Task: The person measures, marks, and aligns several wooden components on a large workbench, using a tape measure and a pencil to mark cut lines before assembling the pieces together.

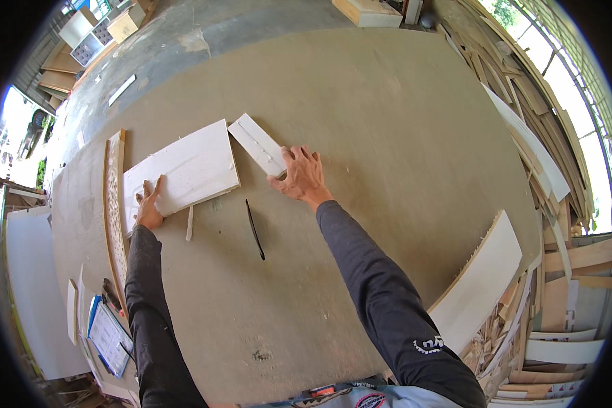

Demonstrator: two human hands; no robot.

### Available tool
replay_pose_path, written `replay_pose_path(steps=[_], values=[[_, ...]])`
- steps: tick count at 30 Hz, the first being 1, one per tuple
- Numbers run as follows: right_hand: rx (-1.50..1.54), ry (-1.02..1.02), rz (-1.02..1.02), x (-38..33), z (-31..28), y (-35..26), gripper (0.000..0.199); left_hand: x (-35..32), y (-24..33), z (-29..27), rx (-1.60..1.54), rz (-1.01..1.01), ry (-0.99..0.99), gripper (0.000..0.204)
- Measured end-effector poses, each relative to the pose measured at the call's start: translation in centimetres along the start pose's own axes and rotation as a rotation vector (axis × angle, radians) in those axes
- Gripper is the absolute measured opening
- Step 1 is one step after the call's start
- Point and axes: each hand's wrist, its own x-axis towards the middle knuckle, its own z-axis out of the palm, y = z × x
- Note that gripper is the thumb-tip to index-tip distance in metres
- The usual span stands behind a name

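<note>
A wide white board [187, 160] lies on the brown work surface, left of the middle. My left hand [149, 204] rests on its near left part, fingers spread and flat. Just right of this board's far corner lies a smaller white board [257, 143], set at a slant. My right hand [301, 175] grips its near right end, with the thumb at the near edge and the fingers over the right side. A thin pale strip [190, 223] sticks out from under the wide board's near edge. Close by is a dark curved strip [255, 230].
Along the left runs a long narrow wooden piece [114, 204]. A clipboard with papers [109, 338] and pliers-like tool [111, 296] sit at lower left. Another white board [479, 285] lies near right. Wood offcuts [534, 119] are piled along the right side.
</note>
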Motion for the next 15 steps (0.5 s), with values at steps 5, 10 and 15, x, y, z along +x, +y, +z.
replay_pose_path(steps=[5, 10, 15], values=[[-0.107, 0.212, 0.059, -1.3, -0.1, 5.8, 0.068, 2.7, -0.2, -2.2, 0.134, -0.026, -0.241, 0.094], [-0.123, 0.257, 0.202, -6.3, -3.6, 8.1, 0.068, 6.0, 10.9, -2.9, -0.275, 0.004, 0.001, 0.111], [-0.215, 0.195, 0.260, -13.6, -5.7, 6.9, 0.067, 5.3, 24.0, -1.4, -0.030, 0.034, 0.094, 0.123]])
